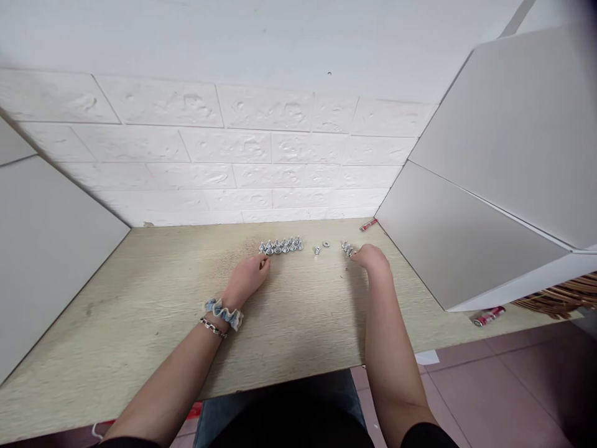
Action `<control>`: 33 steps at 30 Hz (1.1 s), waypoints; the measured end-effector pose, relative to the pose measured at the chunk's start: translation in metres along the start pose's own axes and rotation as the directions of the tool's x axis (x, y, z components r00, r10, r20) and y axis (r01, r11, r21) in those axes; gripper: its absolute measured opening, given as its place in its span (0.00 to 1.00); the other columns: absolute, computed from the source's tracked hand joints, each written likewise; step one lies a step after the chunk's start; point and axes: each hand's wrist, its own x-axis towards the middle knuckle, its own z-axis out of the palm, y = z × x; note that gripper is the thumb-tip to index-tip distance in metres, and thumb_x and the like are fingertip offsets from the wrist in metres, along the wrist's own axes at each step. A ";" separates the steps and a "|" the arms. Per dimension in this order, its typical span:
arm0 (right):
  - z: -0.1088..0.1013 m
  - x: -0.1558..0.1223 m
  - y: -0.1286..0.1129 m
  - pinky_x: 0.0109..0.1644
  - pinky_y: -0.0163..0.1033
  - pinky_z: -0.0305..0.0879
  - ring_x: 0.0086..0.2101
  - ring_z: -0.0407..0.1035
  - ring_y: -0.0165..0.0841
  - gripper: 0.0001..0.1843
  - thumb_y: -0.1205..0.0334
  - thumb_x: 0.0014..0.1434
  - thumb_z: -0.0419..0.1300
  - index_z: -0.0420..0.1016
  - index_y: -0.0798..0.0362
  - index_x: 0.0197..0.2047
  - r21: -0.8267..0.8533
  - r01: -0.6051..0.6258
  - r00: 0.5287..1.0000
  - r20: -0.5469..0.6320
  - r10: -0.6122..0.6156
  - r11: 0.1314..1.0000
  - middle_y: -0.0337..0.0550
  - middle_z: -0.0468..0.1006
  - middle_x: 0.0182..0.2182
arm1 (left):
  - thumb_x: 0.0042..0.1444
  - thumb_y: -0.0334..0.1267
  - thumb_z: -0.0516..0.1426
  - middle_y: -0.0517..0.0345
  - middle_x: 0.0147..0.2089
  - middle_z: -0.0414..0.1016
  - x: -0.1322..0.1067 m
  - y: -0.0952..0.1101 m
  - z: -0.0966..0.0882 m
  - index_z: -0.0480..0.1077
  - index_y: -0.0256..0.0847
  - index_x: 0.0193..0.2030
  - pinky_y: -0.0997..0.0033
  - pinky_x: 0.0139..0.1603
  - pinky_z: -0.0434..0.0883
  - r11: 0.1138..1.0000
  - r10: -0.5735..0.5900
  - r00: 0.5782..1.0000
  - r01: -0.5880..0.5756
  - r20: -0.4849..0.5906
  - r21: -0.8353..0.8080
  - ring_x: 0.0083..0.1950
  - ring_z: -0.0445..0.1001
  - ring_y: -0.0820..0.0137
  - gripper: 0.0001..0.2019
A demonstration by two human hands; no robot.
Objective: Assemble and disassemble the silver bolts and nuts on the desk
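Observation:
Small silver bolts with washers stand in a double row (281,246) on the wooden tabletop. My left hand (247,275) rests just in front of that row's left end, its fingers curled closed; whatever they hold is hidden. To the right, my right hand (370,259) is closed at the near end of a short group of loose bolts (346,247), its fingertips pinching at the nearest one. A single bolt (317,251) and a flat washer (326,244) lie between the two groups.
A white brick-patterned wall (252,149) backs the wooden tabletop (153,298). White panels (433,230) close in at both sides. One red battery (368,224) lies in the back right corner, another red battery (489,316) near the front right, beside a wicker basket (555,295).

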 end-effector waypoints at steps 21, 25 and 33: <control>-0.003 -0.013 -0.013 0.32 0.34 0.59 0.32 0.69 0.34 0.09 0.62 0.48 0.56 0.75 0.57 0.29 0.100 0.284 0.947 0.128 -0.296 0.954 0.47 0.77 0.29 | 0.59 0.44 0.44 0.56 0.33 0.74 -0.007 0.013 -0.004 0.71 0.41 0.36 0.71 0.34 0.61 0.972 0.189 0.982 -0.183 0.028 -0.144 0.33 0.69 0.68 0.16; 0.006 -0.042 -0.046 0.31 0.32 0.57 0.28 0.65 0.29 0.08 0.60 0.48 0.56 0.73 0.55 0.25 0.354 0.584 0.736 0.150 -0.661 0.731 0.37 0.73 0.24 | 0.57 0.49 0.49 0.58 0.31 0.73 -0.010 0.019 -0.002 0.71 0.42 0.43 0.72 0.34 0.62 0.939 0.269 0.957 -0.235 0.108 -0.250 0.31 0.69 0.70 0.17; 0.039 -0.081 -0.092 0.28 0.31 0.53 0.26 0.61 0.27 0.08 0.59 0.51 0.53 0.69 0.54 0.26 0.470 0.746 0.571 -0.086 -0.816 0.472 0.35 0.69 0.23 | 0.55 0.43 0.51 0.59 0.31 0.74 -0.006 0.015 0.004 0.74 0.41 0.36 0.73 0.34 0.63 0.929 0.216 0.971 -0.172 0.102 -0.329 0.30 0.68 0.71 0.12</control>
